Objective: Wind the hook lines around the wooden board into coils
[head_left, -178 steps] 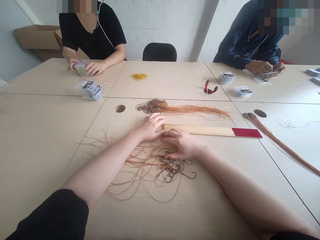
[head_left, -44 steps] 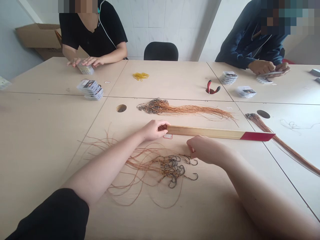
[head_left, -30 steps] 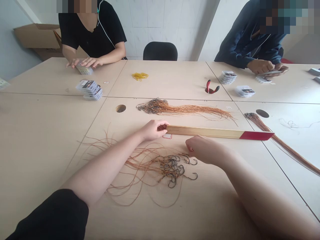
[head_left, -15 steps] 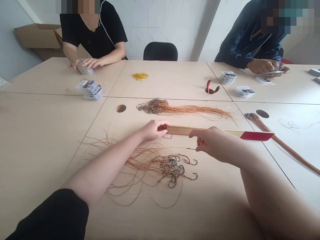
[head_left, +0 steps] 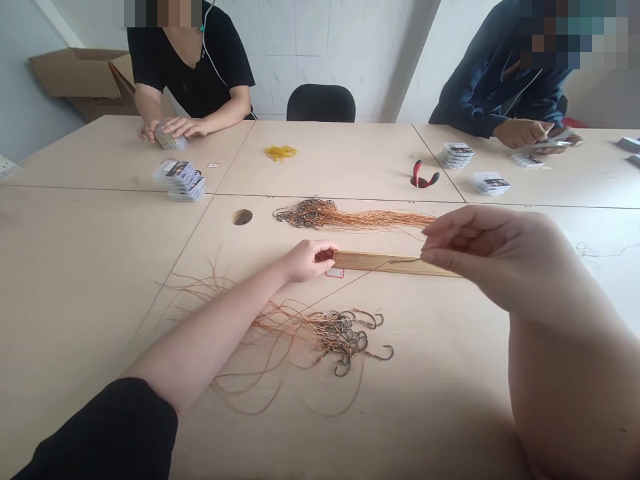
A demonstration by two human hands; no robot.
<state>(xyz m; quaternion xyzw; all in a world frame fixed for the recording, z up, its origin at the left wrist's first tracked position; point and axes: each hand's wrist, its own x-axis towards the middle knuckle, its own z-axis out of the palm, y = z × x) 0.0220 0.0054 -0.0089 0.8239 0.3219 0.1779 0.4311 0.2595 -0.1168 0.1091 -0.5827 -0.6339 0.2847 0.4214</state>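
My left hand [head_left: 313, 261] is closed on the left end of a long wooden strip [head_left: 370, 261] lying across the table. Raised above the strip's right part, my right hand [head_left: 480, 250] pinches a fish hook [head_left: 406, 261] between thumb and fingers. A thin brown line runs from this hook down and left to a pile of hooks [head_left: 345, 337] nearer me. Loose brown lines [head_left: 280, 327] spread left from that pile, partly under my left forearm. Beyond the strip lies a bundle of hooks [head_left: 313, 213] with long lines, whose right end is hidden by my right hand.
Two people sit across the table [head_left: 100, 267], handling small clear boxes. Stacked boxes [head_left: 183, 179] stand at the far left, others [head_left: 456, 155] at the far right. Yellow pieces [head_left: 281, 153], red-handled pliers [head_left: 424, 175] in a table hole, and another round hole [head_left: 243, 217] also show.
My right hand has moved up and to the right with the hook, drawing its line out of the pile. The pile's hooks have shifted slightly. My left hand has stayed on the strip's end.
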